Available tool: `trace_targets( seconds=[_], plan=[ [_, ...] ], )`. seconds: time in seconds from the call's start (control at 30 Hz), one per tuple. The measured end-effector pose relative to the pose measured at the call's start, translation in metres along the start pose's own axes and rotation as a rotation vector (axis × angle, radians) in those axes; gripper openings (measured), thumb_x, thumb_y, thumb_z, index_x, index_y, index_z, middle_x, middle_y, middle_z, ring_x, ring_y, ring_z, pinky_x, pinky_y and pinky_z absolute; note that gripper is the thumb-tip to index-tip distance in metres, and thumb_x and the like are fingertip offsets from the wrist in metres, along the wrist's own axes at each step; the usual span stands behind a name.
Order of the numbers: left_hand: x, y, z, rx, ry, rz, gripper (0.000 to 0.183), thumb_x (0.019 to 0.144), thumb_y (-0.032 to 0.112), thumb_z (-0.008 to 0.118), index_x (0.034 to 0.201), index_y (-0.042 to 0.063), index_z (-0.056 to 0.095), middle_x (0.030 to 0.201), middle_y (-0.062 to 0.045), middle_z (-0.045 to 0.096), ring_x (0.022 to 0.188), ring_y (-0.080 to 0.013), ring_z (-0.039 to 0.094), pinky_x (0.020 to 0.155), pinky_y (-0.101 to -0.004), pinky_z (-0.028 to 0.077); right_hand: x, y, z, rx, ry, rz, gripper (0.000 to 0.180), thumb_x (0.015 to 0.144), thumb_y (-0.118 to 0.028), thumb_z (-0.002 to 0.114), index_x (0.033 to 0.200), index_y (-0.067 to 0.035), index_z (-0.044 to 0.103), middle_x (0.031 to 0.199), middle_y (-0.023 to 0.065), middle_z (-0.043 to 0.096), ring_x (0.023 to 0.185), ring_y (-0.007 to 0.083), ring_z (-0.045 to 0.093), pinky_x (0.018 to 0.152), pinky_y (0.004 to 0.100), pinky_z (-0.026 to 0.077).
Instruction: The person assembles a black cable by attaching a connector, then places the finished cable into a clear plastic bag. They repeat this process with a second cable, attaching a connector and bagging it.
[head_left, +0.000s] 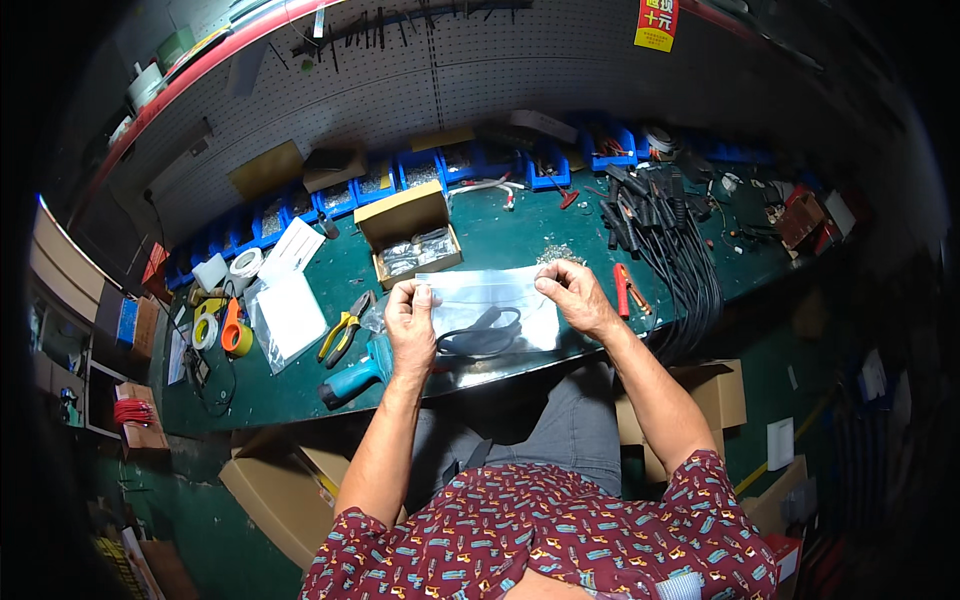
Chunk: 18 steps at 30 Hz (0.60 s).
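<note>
Between my two hands is a clear plastic zip bag (457, 300), its upper edge stretched across. My left hand (411, 330) pinches the bag's upper left corner between thumb and fingers. At the upper right corner, my right hand (576, 296) grips the same edge. Inside the bag lies a coiled black cable (484, 337) with a dark connector. Below and left of my left hand rests a teal power tool (358, 381), partly hidden by that hand. Yellow-and-black combination pliers (346, 330) lie left of it. An open cardboard box (409, 206) holding several wrapped parts stands beyond the bag.
Many black cables (667, 225) are heaped on the right and hang over the green bench's (300, 397) front edge. Red-handled pliers (622, 289) lie near my right hand. Blue bins (420, 171) line the back. A plastic-wrapped white stack (292, 319) and an orange tape dispenser (234, 330) sit left.
</note>
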<state>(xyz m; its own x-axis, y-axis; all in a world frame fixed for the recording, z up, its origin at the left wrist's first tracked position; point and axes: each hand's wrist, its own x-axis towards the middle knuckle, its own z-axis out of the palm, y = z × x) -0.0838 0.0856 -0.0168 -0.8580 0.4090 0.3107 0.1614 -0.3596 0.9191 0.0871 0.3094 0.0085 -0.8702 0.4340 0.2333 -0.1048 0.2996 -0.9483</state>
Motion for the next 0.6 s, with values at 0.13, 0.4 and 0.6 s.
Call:
trace_targets(
  seconds=[0.13, 0.4, 0.6],
  plan=[
    [-0.006, 0.008, 0.001, 0.017, -0.066, -0.054, 0.016, 0.102, 0.018, 0.068, 0.103, 0.002, 0.064, 0.088, 0.001, 0.062, 0.079, -0.0069, 0.056, 0.073, -0.0232, 0.047, -0.004, 0.003, -0.002, 0.001, -0.005, 0.022, 0.023, 0.097, -0.022, 0.071, 0.098, 0.001, 0.068, 0.089, -0.0009, 0.064, 0.082, 0.0076, 0.054, 0.073, 0.0258, 0.046],
    [-0.001, 0.016, 0.000, 0.191, -0.216, 0.013, 0.014, 0.102, 0.016, 0.066, 0.101, 0.002, 0.064, 0.084, 0.003, 0.058, 0.076, -0.0054, 0.050, 0.068, -0.0222, 0.042, 0.013, -0.026, 0.006, -0.410, 0.028, -0.314, 0.034, 0.084, -0.025, 0.075, 0.109, -0.003, 0.071, 0.107, 0.0093, 0.071, 0.096, 0.0219, 0.066, 0.086, 0.0359, 0.049],
    [0.000, 0.027, 0.002, 0.208, -0.248, 0.032, 0.012, 0.101, 0.011, 0.069, 0.103, 0.000, 0.066, 0.088, 0.002, 0.063, 0.080, -0.0053, 0.052, 0.069, -0.0222, 0.043, 0.046, -0.065, 0.054, -0.525, -0.347, -0.220, 0.033, 0.087, -0.033, 0.074, 0.108, -0.007, 0.072, 0.107, 0.0134, 0.073, 0.108, 0.0306, 0.067, 0.101, 0.0464, 0.041]
  ],
)
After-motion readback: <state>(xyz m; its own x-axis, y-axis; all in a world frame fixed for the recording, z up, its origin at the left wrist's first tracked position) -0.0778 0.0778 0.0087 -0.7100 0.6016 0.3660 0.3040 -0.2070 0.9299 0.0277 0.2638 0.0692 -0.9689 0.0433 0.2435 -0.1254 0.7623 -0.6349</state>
